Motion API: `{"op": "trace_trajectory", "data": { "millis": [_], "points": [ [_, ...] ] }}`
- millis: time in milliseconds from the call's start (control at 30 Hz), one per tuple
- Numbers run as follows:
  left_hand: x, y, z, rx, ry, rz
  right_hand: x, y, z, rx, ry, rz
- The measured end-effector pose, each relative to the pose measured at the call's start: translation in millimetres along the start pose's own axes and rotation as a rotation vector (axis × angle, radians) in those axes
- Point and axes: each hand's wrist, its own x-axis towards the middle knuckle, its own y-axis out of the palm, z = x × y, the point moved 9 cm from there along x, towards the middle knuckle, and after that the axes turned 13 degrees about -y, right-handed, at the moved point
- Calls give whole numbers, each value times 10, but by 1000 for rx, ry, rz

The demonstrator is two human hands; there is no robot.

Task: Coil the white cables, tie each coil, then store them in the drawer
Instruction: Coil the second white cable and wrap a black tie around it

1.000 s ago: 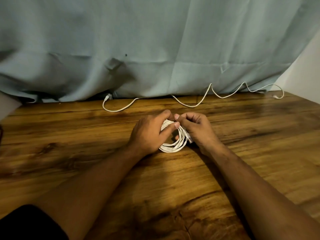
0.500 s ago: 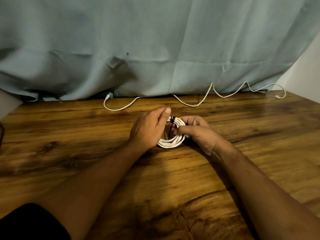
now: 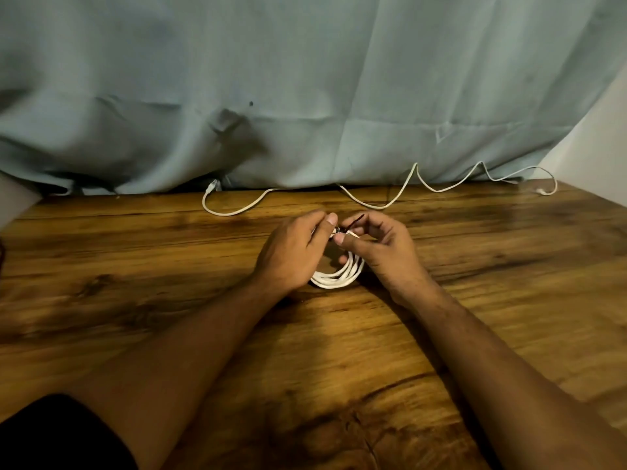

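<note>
Wooden table (image 3: 135, 266), left hand (image 3: 291, 252) curled round the white coil (image 3: 339, 278), right hand (image 3: 383, 252) tight on its black tie (image 3: 354, 221).

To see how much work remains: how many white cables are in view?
2. One coil is held by the left hand and right hand; one loose cable lies along the curtain at the back. The curtain may hide more.

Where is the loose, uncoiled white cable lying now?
In the head view, the loose white cable lies along the far edge of the wooden table, below the pale blue curtain, beyond the white cable coil.
</note>
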Motion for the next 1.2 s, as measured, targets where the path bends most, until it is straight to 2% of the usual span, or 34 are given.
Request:
{"op": "trace_trajectory", "data": {
  "millis": [133,700,967,1133,1200],
  "points": [
    [-13,-1,5,-12,17,-12,26,-46,39,-30,-41,-27],
    [-41,68,-59,20,120,39,-25,-86,-32,65,130,-61],
    [-24,39,-18,76,106,-13,13,-107,75,-87,-10,-71],
    [-19,14,12,81,63,-31,57,-127,157,-232,-108,0],
    [-16,1,20,87,56,-50,79,-167,181,-232,-135,-41]
  ]
}}
